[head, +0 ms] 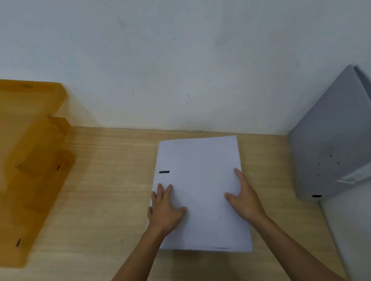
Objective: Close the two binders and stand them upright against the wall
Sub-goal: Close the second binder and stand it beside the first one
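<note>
Head view: white binder [201, 184] lies flat and closed on the wooden desk [106, 183], mid-frame, just short of the wall [170, 50]. Long axis runs away from the person toward the wall, tilted slightly; spine edge on the left, where a dark slot [164, 172] sits near that edge. Left hand [165, 207] is flat on the cover at the near-left edge, fingers spread, some curling over the side. Right hand [245, 194] is flat on the near-right part of the cover, fingers extended, thumb out. Hands are apart, both pressing palm-down, neither clamped around anything.

Grey binder [337, 138] is at far right, closed, standing upright in the corner of the two walls, its spine with a round finger hole [316, 196] facing right toward the side wall.

Amber translucent tiered tray organiser [19, 162] sits on the left of the desk against the wall; cannot tell any contents in its tiers, blurred.
</note>
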`<action>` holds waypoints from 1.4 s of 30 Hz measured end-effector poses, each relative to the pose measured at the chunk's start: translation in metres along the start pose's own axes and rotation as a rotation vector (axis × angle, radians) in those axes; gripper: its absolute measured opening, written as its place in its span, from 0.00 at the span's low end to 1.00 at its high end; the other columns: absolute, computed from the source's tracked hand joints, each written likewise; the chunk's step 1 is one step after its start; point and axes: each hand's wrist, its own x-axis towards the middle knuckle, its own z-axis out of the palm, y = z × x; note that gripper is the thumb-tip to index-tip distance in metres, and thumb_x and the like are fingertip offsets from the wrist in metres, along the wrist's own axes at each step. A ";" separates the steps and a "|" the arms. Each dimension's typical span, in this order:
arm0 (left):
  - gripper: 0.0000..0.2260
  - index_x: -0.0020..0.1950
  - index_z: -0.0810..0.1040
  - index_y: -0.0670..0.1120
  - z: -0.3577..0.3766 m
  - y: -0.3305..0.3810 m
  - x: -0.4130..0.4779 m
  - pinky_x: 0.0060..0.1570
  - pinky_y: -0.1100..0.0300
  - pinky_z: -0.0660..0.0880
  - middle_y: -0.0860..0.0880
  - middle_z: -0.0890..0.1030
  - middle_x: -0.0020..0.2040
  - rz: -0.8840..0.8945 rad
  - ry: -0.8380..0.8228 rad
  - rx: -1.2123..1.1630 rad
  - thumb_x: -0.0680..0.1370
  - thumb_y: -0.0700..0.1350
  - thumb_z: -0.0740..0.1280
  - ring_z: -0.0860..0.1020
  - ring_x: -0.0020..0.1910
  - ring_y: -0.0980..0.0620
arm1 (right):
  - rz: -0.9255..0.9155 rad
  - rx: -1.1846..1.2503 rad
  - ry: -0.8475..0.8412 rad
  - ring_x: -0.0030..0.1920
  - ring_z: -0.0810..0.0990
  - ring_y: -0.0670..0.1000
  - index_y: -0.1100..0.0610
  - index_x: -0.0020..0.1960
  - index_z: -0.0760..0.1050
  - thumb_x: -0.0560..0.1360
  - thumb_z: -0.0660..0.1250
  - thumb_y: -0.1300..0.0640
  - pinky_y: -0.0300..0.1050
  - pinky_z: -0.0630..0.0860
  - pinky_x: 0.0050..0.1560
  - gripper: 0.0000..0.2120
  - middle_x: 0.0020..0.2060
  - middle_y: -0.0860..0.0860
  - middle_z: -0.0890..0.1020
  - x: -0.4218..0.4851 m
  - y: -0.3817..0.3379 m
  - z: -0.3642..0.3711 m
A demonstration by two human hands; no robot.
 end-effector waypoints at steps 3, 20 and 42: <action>0.45 0.83 0.48 0.50 0.007 0.002 -0.001 0.75 0.39 0.53 0.49 0.41 0.84 -0.080 0.041 -0.026 0.74 0.53 0.72 0.42 0.82 0.42 | 0.060 -0.141 -0.059 0.80 0.59 0.59 0.56 0.82 0.54 0.75 0.71 0.57 0.47 0.60 0.77 0.41 0.80 0.60 0.57 0.001 0.016 0.011; 0.56 0.82 0.39 0.50 0.012 -0.025 -0.010 0.66 0.48 0.69 0.40 0.62 0.77 -0.093 -0.039 -0.199 0.68 0.48 0.76 0.70 0.72 0.37 | 0.078 -0.200 -0.396 0.81 0.38 0.65 0.50 0.82 0.51 0.80 0.64 0.46 0.59 0.47 0.80 0.36 0.83 0.52 0.43 0.012 0.012 0.080; 0.27 0.67 0.81 0.48 -0.009 0.052 -0.022 0.59 0.39 0.77 0.36 0.82 0.63 -0.201 -0.585 -1.327 0.77 0.64 0.62 0.83 0.57 0.37 | 0.188 0.203 -0.192 0.82 0.38 0.57 0.40 0.81 0.38 0.78 0.47 0.29 0.70 0.40 0.78 0.37 0.83 0.45 0.40 -0.004 -0.030 0.039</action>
